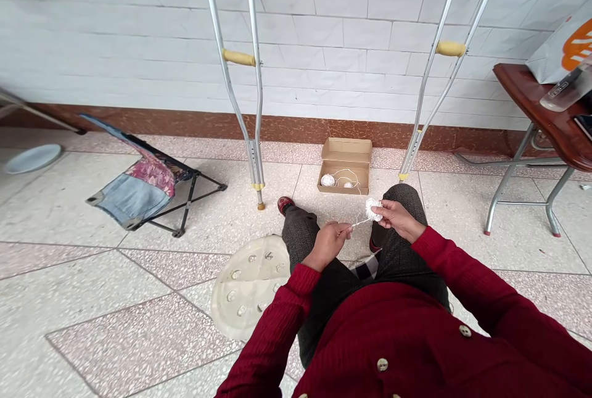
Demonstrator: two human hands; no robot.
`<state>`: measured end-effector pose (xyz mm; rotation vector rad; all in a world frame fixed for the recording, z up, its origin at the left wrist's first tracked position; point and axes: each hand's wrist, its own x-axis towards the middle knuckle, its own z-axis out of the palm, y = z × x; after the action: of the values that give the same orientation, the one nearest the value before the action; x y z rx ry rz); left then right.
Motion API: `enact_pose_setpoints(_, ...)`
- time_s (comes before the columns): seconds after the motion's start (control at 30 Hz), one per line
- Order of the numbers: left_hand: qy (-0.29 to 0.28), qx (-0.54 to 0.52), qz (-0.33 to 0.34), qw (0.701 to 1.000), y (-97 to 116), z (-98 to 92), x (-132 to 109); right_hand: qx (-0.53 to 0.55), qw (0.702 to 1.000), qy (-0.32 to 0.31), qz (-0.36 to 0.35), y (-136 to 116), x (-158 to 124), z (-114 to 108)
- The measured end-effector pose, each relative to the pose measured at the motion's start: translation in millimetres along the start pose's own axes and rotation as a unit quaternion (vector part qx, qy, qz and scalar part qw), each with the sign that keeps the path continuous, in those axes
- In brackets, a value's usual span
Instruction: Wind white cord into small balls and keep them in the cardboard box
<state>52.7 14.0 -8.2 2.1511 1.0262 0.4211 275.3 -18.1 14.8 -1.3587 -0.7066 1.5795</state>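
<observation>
My right hand (pixel 398 218) is closed in a pinch on a small white crocheted piece (pixel 372 208) held above my knee. My left hand (pixel 329 240) is closed round a thin crochet hook (pixel 358 224) whose tip points at the white piece. Both hands hover over my lap, in dark trousers, with red sleeves showing. A white thread runs from the work toward an open cardboard box (pixel 346 165) on the floor ahead, which holds a ball of white yarn (pixel 328 181).
Two metal crutches (pixel 253 139) (pixel 419 132) lean on the tiled wall beside the box. A folding fabric chair (pixel 148 179) stands left. A pale round lid (pixel 252 284) lies by my left leg. A brown table (pixel 546 108) with a bottle and bag is right.
</observation>
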Motion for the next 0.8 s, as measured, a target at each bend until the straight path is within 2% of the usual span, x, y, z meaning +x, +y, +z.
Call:
enact_pose_setpoints(0.13, -0.022, -0.007, 0.009, 1.000, 0.4, 5.2, -3.5, -0.034, 0.999, 0.031, -0.015, 2.3, 4.8, -3.4)
enact_pose_setpoints(0.3, -0.002, -0.041, 0.031, 0.999, 6.1, 2.0, -11.0, -0.066, 0.992, 0.098, -0.035, 8.3, 12.6, -11.5)
enact_pose_setpoints(0.4, -0.008, -0.053, 0.043, 0.998, 10.4, -1.4, -15.9, -0.065, 0.993, 0.095, -0.033, 10.0, 13.7, -14.6)
enact_pose_setpoints(0.53, -0.011, -0.062, 0.018, 0.998, 6.2, 0.0, -21.1, -0.053, 0.998, 0.018, -0.014, 4.4, 8.0, -14.0)
enact_pose_setpoints(0.63, -0.027, -0.077, -0.009, 0.997, -3.2, 7.7, -21.1, -0.049, 0.997, -0.055, -0.009, -4.2, -1.0, -9.3)
enact_pose_setpoints(0.8, -0.066, -0.094, -0.002, 0.993, -14.0, 22.9, -2.5, -0.060, 0.980, -0.190, -0.005, -16.6, -15.7, -1.3)
